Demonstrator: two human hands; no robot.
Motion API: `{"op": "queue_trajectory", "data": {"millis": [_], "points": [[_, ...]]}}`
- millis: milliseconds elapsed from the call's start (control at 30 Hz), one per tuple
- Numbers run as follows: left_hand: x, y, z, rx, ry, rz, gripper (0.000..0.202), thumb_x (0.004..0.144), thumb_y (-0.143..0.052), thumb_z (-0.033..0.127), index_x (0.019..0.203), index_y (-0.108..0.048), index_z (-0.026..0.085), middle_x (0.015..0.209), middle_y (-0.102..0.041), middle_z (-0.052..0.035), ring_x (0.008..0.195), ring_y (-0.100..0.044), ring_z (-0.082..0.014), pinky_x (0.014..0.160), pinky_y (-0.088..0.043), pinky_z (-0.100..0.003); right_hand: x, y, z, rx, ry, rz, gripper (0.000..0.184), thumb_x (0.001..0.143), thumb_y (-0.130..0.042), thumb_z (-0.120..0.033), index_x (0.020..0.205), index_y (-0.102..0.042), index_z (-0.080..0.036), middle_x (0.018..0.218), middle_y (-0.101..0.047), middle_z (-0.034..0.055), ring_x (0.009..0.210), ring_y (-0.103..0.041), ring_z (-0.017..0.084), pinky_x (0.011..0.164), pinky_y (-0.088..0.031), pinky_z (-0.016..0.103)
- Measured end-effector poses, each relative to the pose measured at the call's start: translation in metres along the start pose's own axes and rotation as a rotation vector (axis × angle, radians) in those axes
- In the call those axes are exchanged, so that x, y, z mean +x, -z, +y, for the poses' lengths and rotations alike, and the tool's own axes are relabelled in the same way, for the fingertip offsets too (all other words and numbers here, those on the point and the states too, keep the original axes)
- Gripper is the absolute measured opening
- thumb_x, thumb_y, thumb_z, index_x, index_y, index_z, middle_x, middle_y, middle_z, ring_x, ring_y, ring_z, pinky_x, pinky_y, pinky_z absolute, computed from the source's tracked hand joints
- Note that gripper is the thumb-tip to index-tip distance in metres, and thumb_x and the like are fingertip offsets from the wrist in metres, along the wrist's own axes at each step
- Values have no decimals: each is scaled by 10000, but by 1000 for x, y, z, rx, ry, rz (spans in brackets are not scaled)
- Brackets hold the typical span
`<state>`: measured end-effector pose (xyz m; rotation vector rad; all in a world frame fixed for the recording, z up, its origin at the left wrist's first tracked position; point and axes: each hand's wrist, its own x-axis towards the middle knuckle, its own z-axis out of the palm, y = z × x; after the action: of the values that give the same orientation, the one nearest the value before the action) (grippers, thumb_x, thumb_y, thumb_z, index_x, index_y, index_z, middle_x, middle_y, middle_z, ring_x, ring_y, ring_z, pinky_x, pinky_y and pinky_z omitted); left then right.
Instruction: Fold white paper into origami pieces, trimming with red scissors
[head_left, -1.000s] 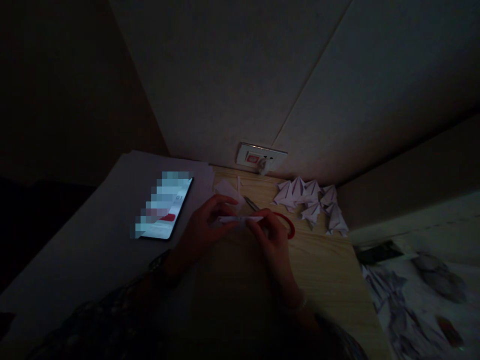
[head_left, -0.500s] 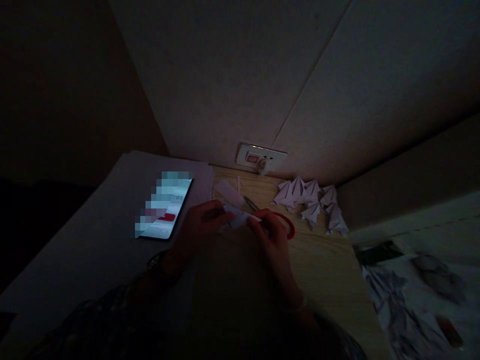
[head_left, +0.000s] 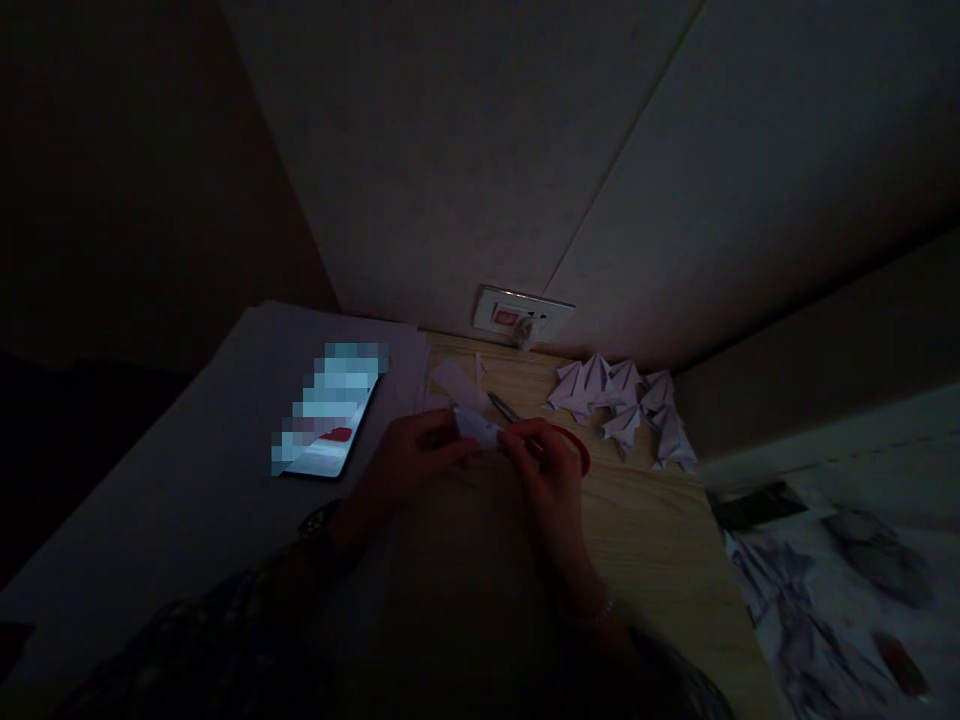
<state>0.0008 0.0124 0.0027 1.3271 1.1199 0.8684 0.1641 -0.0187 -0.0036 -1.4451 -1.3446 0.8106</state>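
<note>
A small folded piece of white paper [head_left: 477, 428] is pinched between both hands above the wooden table [head_left: 630, 560]. My left hand [head_left: 412, 450] grips its left end with thumb and fingers. At the right end, my right hand [head_left: 544, 460] closes its fingertips on the paper. Just behind the right hand lies a pair of scissors [head_left: 574, 445] with red handles, partly covered by that hand. Paper scraps [head_left: 456, 380] rest beyond the left fingers. Several folded paper pieces [head_left: 596, 385] with pointed tips stand in a group at the back right.
A lit phone [head_left: 337, 425] lies on a stack of white sheets [head_left: 247, 400] at the left. A wall socket [head_left: 521, 315] with a plug is just above the table's back edge. Past the right edge, more folded papers [head_left: 795, 600] lie lower down. The light is dim.
The paper has turned slightly between the fingers, and less of it shows at the right. My right fingertips have shifted a little left along it. Everything else stays put.
</note>
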Motion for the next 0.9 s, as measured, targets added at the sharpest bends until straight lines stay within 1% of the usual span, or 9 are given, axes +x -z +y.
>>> {"op": "queue_trajectory", "data": {"millis": [133, 267, 400, 467, 533, 633, 700, 800, 900], "points": [[-1, 1, 6, 24, -35, 59, 188, 704, -673, 323, 591, -587, 200, 564, -666, 27, 585, -642, -161, 585, -526, -249, 2, 0, 0, -50, 3, -53, 112, 825, -626, -300, 752, -638, -215, 699, -663, -15, 676, -593, 159, 646, -435, 270], [0, 1, 5, -15, -33, 117, 210, 673, -715, 371, 643, -610, 192, 611, -661, 19, 612, -639, -167, 602, -524, -254, 2, 0, 1, -80, 16, -64, 126, 812, -637, -300, 720, -616, -217, 670, -646, -19, 638, -570, 152, 611, -423, 265], [2, 0, 1, -13, -52, 154, 242, 626, -743, 405, 648, -631, 192, 629, -658, 16, 596, -608, -161, 561, -505, -245, 1, -1, 0, -120, 66, -80, 196, 834, -623, -309, 667, -577, -218, 647, -628, -18, 633, -568, 151, 593, -423, 261], [2, 0, 0, 3, -56, 141, 249, 633, -741, 413, 632, -628, 191, 643, -653, 13, 607, -605, -158, 566, -505, -243, 1, -1, -1, -152, 105, -111, 198, 858, -601, -308, 683, -589, -215, 655, -638, -14, 633, -574, 153, 602, -428, 267], [3, 1, -1, 18, -79, 163, 256, 631, -746, 411, 611, -624, 188, 706, -666, -4, 669, -625, -169, 609, -522, -253, 3, 3, -1, -205, 145, -139, 167, 875, -583, -298, 735, -617, -212, 691, -660, -4, 661, -592, 162, 641, -438, 284], [3, 3, -1, -5, -93, 225, 237, 617, -752, 402, 620, -641, 192, 783, -703, -22, 724, -651, -191, 644, -543, -271, 8, 16, -1, -318, 193, -164, 104, 874, -581, -264, 814, -647, -210, 790, -681, 26, 763, -619, 192, 715, -445, 319], [2, 3, 1, 7, -54, 184, 185, 651, -718, 369, 617, -650, 200, 730, -715, -11, 688, -653, -192, 635, -543, -276, 12, 31, 1, -437, 217, -139, 87, 861, -587, -247, 824, -656, -207, 839, -670, 49, 823, -613, 216, 746, -439, 344], [0, 4, 6, 60, -27, 114, 154, 698, -646, 320, 598, -657, 202, 630, -695, 3, 631, -639, -182, 610, -518, -264, 15, 54, 4, -604, 187, -122, 80, 831, -632, -273, 840, -663, -200, 894, -664, 74, 852, -609, 243, 755, -433, 374], [-1, 5, 10, 85, -67, 139, 190, 722, -602, 333, 591, -646, 202, 589, -665, 9, 600, -620, -171, 581, -490, -250, 13, 69, 11, -746, 136, -142, 142, 770, -688, -266, 886, -652, -194, 893, -657, 83, 831, -608, 266, 726, -430, 389]]}}
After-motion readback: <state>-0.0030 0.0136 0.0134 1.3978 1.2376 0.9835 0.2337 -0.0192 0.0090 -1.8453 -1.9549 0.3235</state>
